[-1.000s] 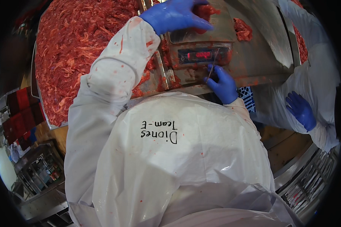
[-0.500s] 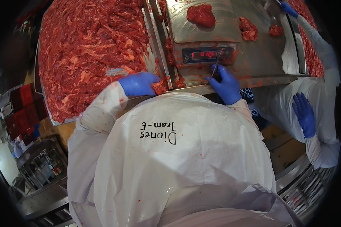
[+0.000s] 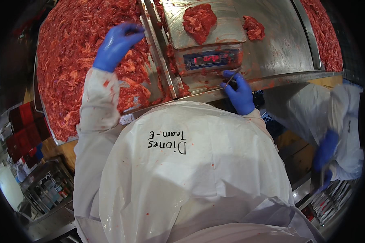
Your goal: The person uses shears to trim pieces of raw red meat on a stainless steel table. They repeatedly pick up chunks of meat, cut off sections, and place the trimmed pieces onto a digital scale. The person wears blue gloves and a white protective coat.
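Observation:
My left hand point(image 3: 117, 46), in a blue glove, hovers over the big tray's heap of shredded red meat point(image 3: 75, 60). Its fingers point right toward the metal divider, thumb a little apart, and nothing shows between them. My right hand point(image 3: 240, 94), also gloved in blue, is in front of the scale point(image 3: 211, 69) at the table's edge. Its fingers close on a thin metal tool point(image 3: 232, 77), whose kind I cannot make out. On the scale's steel plate lies a flat, ragged piece of red meat point(image 3: 199, 23) with pale fat. The scale's display is lit red.
Right of the scale, a smaller meat scrap point(image 3: 254, 28) rests on the steel table point(image 3: 284, 48). More meat point(image 3: 322, 34) fills a tray at far right. A co-worker's blurred gloved hand point(image 3: 325, 150) is low on the right. A metal divider point(image 3: 160, 52) separates the left tray from the scale.
My left hand has moved up and left, without the scrap it held. The meat on the scale looks larger and more ragged. A table scrap at right is gone; the co-worker's arm has withdrawn from there.

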A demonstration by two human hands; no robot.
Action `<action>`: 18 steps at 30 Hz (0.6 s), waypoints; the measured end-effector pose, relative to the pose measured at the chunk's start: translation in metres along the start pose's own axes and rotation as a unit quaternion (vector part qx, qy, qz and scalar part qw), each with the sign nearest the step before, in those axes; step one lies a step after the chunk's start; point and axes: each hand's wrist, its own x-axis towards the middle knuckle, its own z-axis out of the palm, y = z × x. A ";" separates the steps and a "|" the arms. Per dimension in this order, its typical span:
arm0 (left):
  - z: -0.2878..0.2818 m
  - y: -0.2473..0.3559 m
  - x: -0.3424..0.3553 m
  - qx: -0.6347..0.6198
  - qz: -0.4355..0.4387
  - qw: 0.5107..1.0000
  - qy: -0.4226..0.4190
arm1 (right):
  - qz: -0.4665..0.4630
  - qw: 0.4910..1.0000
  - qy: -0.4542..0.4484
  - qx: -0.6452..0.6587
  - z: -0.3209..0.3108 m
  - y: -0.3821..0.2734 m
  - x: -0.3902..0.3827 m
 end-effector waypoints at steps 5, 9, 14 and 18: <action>0.009 -0.069 -0.012 0.092 -0.066 0.992 0.047 | 0.061 0.984 0.120 0.115 -0.042 0.030 0.032; 0.078 0.033 -0.013 0.044 0.232 0.970 0.062 | 0.002 0.983 -0.019 0.183 -0.053 -0.057 0.072; 0.127 0.047 0.016 0.238 0.328 0.912 0.058 | 0.045 0.970 -0.231 0.061 -0.027 -0.086 0.113; 0.092 -0.004 0.011 0.153 0.337 0.915 0.161 | 0.121 0.948 -0.269 0.120 -0.043 -0.064 0.094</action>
